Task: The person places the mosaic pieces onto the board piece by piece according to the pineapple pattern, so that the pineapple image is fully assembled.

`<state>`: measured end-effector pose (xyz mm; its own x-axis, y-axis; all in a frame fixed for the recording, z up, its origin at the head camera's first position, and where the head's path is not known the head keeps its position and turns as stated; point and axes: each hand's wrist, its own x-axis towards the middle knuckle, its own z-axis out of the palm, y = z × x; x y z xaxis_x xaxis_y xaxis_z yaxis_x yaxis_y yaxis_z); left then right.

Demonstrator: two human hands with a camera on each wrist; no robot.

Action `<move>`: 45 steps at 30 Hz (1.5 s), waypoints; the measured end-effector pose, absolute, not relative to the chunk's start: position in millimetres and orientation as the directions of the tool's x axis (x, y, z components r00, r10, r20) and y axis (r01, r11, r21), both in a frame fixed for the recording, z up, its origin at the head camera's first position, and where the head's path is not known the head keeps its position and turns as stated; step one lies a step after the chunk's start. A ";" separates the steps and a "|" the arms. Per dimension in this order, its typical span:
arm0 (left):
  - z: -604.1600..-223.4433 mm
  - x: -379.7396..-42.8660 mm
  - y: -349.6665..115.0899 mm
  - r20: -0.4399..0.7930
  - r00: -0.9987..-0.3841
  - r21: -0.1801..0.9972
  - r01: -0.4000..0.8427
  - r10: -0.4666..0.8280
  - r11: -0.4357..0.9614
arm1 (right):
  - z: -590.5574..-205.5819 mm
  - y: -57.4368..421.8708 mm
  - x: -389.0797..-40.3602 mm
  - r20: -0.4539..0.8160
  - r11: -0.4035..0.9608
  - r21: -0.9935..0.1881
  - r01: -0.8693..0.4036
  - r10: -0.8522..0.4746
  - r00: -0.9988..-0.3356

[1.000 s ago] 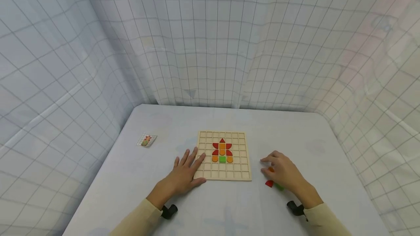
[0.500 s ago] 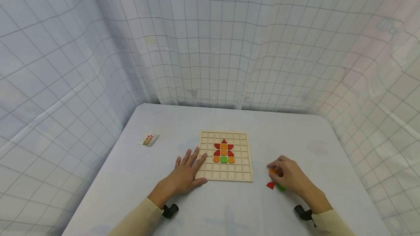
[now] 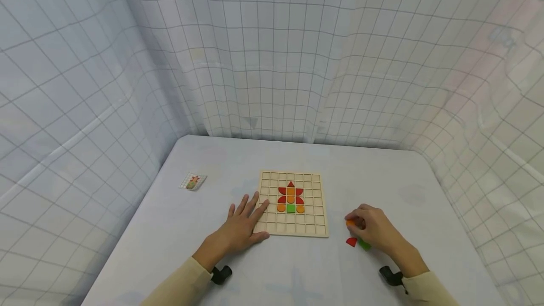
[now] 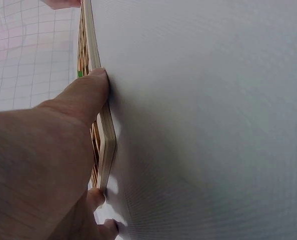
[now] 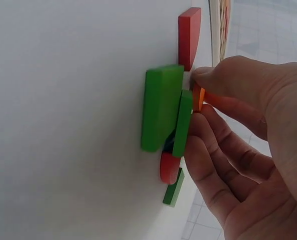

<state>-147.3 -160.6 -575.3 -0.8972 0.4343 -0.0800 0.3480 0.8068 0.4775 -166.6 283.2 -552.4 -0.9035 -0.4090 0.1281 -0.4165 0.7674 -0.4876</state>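
My left hand (image 3: 238,230) lies with fingers spread over the left edge of a wooden grid board (image 3: 313,226), its thumb at the near corner. In the left wrist view the thumb (image 4: 86,90) presses against the board's side. On the grid sit a red triangle (image 3: 291,184), curved red pieces (image 3: 299,191), orange pieces (image 3: 300,209) and a green square (image 3: 291,208). Right of the board, my right hand (image 3: 376,228) pinches an orange piece (image 5: 198,98) between thumb and fingers. Close below it are a red quarter-round piece (image 3: 351,242) and green pieces (image 5: 161,107).
A small card (image 3: 193,181) printed with a red, orange and green figure lies at the left of the white table (image 3: 229,155). Another red piece (image 5: 170,167) rests among the green ones. Gridded white curtains (image 3: 263,60) surround the table at the back and sides.
My right hand has closed its fingers on the orange piece, which has shifted slightly toward the board. The left hand stays on the board; the head view has shifted a little.
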 end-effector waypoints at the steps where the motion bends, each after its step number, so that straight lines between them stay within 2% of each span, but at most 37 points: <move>1: -575.7 -147.3 -160.2 -0.087 -0.898 0.473 0.343 0.431 0.812 | -552.4 281.9 -166.6 0.136 0.767 -0.486 -0.420 -0.408 -0.903; 7: -565.1 -144.2 -158.1 -0.117 -0.900 0.484 0.318 0.420 0.815 | -553.7 269.7 -166.6 0.201 0.734 -0.510 -0.449 -0.406 -0.891; 16: -561.3 -142.0 -157.9 -0.076 -0.894 0.479 0.355 0.441 0.803 | -551.9 249.0 -166.3 0.287 0.679 -0.519 -0.519 -0.433 -0.854; 24: -563.7 -144.9 -158.7 -0.078 -0.899 0.478 0.345 0.431 0.808 | -546.6 228.1 -168.6 0.272 0.656 -0.547 -0.520 -0.448 -0.852; 31: -554.8 -142.9 -154.7 -0.146 -0.900 0.436 0.315 0.412 0.843 | -544.4 211.0 -168.2 0.257 0.633 -0.560 -0.534 -0.480 -0.839; 45: -578.7 -149.3 -160.4 -0.087 -0.901 0.457 0.342 0.424 0.821 | -544.5 179.0 -171.8 0.294 0.577 -0.540 -0.613 -0.552 -0.780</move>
